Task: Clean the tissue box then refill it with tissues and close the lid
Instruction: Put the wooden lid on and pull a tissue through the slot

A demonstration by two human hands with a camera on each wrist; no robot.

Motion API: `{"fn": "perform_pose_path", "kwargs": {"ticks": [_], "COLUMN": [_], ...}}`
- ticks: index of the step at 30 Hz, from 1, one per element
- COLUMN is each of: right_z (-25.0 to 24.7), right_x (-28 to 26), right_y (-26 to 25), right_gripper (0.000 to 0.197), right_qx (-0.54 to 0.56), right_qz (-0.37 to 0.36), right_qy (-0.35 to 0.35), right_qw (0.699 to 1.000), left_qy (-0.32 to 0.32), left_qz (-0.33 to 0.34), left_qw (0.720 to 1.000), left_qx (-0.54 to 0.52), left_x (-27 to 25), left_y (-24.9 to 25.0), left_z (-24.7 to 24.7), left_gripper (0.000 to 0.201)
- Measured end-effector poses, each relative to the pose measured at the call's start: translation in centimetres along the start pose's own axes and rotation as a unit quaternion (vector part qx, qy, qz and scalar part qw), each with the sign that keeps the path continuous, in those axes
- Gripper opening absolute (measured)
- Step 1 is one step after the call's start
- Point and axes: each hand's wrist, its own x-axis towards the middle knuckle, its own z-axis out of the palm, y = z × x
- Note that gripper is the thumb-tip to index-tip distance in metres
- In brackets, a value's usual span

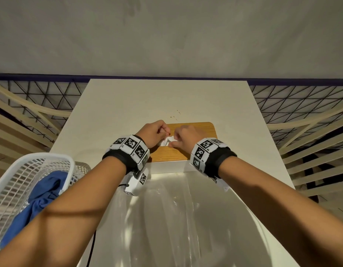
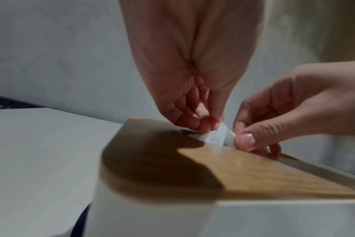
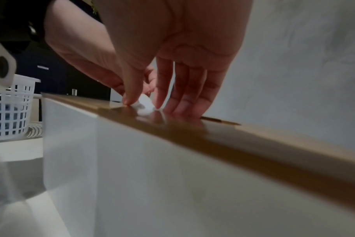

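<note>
On the white table, near its middle, sits the tissue box — white body, wooden lid seated flat on top, so it's closed. A bit of white tissue sticks up through the lid's slot.

Left hand: fingers curled down, fingertips pinching the left side of the tissue right at the slot. Wrist camera shows the thumb and forefinger closed on the paper, with the hand's shadow across the lid's rounded corner.

Right hand: thumb and forefinger pinch the tissue's other side. From its own wrist camera the thumb tip touches the lid just beside the tissue, and the remaining fingers extend down to the wood behind it, fairly straight.

Both hands are close together over the slot, tissue between them, folded into a small peak. How much of it is out — can't tell, fingers cover the base.

Around it:
- white plastic basket at the near-left edge of the table, blue cloth inside
- clear plastic wrap lying on the table just in front of the box
- a few small brown specks on the table behind the box
- both wrists carry black bands with black-and-white marker blocks
</note>
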Motion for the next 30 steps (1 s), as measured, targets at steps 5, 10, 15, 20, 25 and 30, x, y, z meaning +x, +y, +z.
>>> {"fn": "perform_pose_path", "kwargs": {"ticks": [5,10,15,20,25,30], "right_z": [0.0,-0.1,-0.1,0.6,0.8,0.6], "right_x": [0.2,0.3,0.0,-0.2,-0.1,-0.4], "right_y": [0.0,0.5,0.3,0.0,0.3,0.8], "right_gripper": [0.022,0.016,0.012,0.012,0.014,0.014], "right_qx": [0.062,0.138,0.138,0.098,0.11,0.123], "right_qz": [0.013,0.043,0.044,0.026,0.012,-0.004], "right_qy": [0.016,0.006,0.021,0.057,0.074,0.074], "right_qw": [0.998,0.989,0.989,0.993,0.991,0.99], "left_qy": [0.004,-0.001,0.056,0.024,-0.011,-0.014], "left_qz": [-0.016,0.025,0.047,0.061,0.045,0.07], "left_qw": [1.0,0.992,0.98,0.97,0.973,0.971], "left_qx": [0.007,0.122,0.185,0.235,0.227,0.226], "left_x": [-0.3,-0.7,-1.0,-1.0,-0.5,-0.7], "left_y": [-0.2,-0.2,-0.2,0.1,-0.2,-0.4], "left_z": [-0.1,0.8,1.4,1.2,0.5,0.4], "left_gripper": [0.017,0.026,0.017,0.02,0.024,0.021]}}
